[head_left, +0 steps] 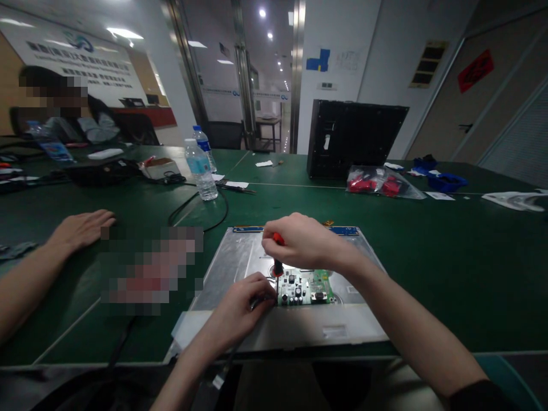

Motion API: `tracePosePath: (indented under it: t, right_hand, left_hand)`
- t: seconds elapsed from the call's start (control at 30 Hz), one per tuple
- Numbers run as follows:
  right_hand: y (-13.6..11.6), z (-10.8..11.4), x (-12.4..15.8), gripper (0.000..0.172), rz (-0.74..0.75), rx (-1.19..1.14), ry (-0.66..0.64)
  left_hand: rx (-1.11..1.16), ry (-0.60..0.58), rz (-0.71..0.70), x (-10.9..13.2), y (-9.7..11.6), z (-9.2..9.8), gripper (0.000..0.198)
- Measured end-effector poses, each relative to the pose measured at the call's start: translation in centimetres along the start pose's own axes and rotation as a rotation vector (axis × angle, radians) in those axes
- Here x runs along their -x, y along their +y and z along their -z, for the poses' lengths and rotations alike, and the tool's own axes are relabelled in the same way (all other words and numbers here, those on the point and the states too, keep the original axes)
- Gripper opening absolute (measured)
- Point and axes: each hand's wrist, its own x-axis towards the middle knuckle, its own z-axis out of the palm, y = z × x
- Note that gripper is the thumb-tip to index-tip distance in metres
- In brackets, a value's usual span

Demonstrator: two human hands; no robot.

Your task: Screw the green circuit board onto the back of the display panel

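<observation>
In the head view, my right hand [303, 242] is closed around the red and black handle of a screwdriver [278, 267]. It stands nearly upright, its shaft pointing down at the left edge of a green circuit board [302, 287]. That board sits on the metal back of a flat display panel [240, 262] lying on the table. Close by the screwdriver's tip, my left hand [244, 305] has its fingers curled and pinched together at the board's left edge. What those fingers hold, if anything, is hidden. A cable plug [219, 379] hangs below my left forearm.
Another person's hand [83, 231] lies flat on the green table [428, 257] at left, beside a blurred-out item. Water bottles [201, 171], a black monitor housing [355, 140], and a plastic bag with red parts [381, 182] stand farther back. A seated person is at far left.
</observation>
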Motion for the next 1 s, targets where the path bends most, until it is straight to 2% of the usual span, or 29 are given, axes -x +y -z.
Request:
tracePosePath:
  t: [0.1, 0.17, 0.23, 0.37, 0.43, 0.53, 0.57, 0.67, 0.77, 0.83, 0.9, 0.93, 1.0]
  right_hand:
    - [-0.5, 0.7, 0.0, 0.047, -0.073, 0.234, 0.046]
    - [-0.7, 0.9, -0.1, 0.06, -0.062, 0.262, 0.058]
    - [-0.7, 0.9, -0.1, 0.055, 0.037, 0.227, 0.024]
    - [-0.2, 1.2, 0.5, 0.019, 0.215, 0.171, -0.023]
    - [-0.1, 1.4, 0.9, 0.025, 0.195, 0.18, -0.03]
    - [-0.2, 1.4, 1.1, 0.047, 0.085, 0.235, -0.012]
    - [-0.3, 1.4, 1.1, 0.047, 0.077, 0.241, -0.012]
    - [-0.4, 1.3, 1.2, 0.022, 0.17, 0.208, -0.039]
    - [-0.3, 1.4, 1.2, 0.031, 0.2, 0.197, -0.039]
    - [-0.4, 1.3, 1.2, 0.036, 0.125, 0.228, -0.01]
    - [-0.4, 1.2, 1.0, 0.048, 0.055, 0.25, 0.012]
    - [-0.4, 1.1, 1.0, 0.049, 0.048, 0.247, 0.016]
    - [-0.3, 1.1, 0.9, 0.035, 0.09, 0.222, 0.012]
  left_hand:
    - [-0.015, -0.008, 0.004, 0.0, 0.1, 0.0, 0.014]
    - [-0.021, -0.008, 0.016, 0.0, 0.1, 0.0, 0.013]
    - [-0.029, -0.002, 0.024, 0.0, 0.1, 0.0, 0.013]
    - [-0.031, 0.002, 0.01, 0.2, -0.1, 0.0, 0.013]
    - [-0.029, 0.001, 0.004, 0.2, -0.2, -0.1, 0.013]
    - [-0.04, -0.011, 0.002, 0.2, 0.0, -0.1, 0.013]
    - [-0.043, -0.011, 0.003, 0.2, 0.1, -0.1, 0.013]
    - [-0.034, -0.003, -0.001, 0.2, 0.1, -0.1, 0.013]
    - [-0.031, 0.002, -0.004, 0.2, -0.1, -0.2, 0.014]
    - [-0.037, -0.001, -0.008, 0.2, -0.3, -0.2, 0.014]
    - [-0.037, -0.011, -0.015, 0.2, -0.3, -0.1, 0.014]
    - [-0.033, -0.018, -0.017, 0.2, -0.2, 0.0, 0.014]
    - [-0.02, -0.023, -0.015, 0.1, 0.0, 0.1, 0.015]
